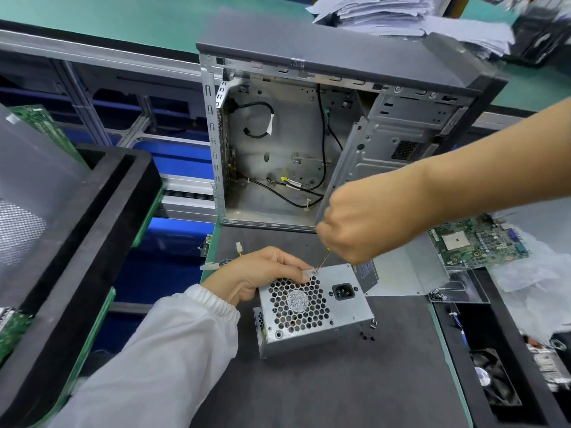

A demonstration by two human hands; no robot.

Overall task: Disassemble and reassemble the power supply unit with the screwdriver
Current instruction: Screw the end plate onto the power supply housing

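Note:
The silver power supply unit (312, 310) stands on the dark mat, its honeycomb fan grille and black power socket facing up. My left hand (262, 273) grips its upper left corner, thumb on the grille edge. My right hand (367, 223) holds a screwdriver (323, 261) by its handle, which is hidden in my fist. The thin shaft slants down, and its tip sits on a screw at the top edge of the grille face. A few small dark screws (369, 333) lie on the mat to the right of the unit.
An open, emptied computer case (309, 143) with loose cables stands behind the unit. A green motherboard (479, 245) and a metal panel (411, 273) lie at the right. Black foam trays flank the mat; the right tray (494, 366) holds fans. Paper stacks (401, 13) sit at the back.

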